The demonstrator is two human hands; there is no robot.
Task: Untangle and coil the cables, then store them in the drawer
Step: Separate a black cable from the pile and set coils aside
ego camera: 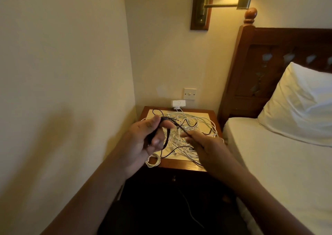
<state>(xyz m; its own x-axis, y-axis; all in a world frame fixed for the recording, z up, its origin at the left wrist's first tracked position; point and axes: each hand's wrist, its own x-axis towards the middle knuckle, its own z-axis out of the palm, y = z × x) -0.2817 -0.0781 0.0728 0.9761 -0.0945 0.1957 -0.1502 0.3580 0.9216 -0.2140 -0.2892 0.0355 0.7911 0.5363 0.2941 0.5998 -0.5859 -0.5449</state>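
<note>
Left hand [143, 141] clenched round black cable [166, 138] loops; right hand [206, 148] at its strand, grip too blurred to tell; pulling hard likely drags white cables [194, 121] off nightstand [181, 164] edge.

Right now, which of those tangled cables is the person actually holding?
The black cable: the left hand grips its loops and the right hand holds its stretched strand. The white cables lie loose on the nightstand.
</note>
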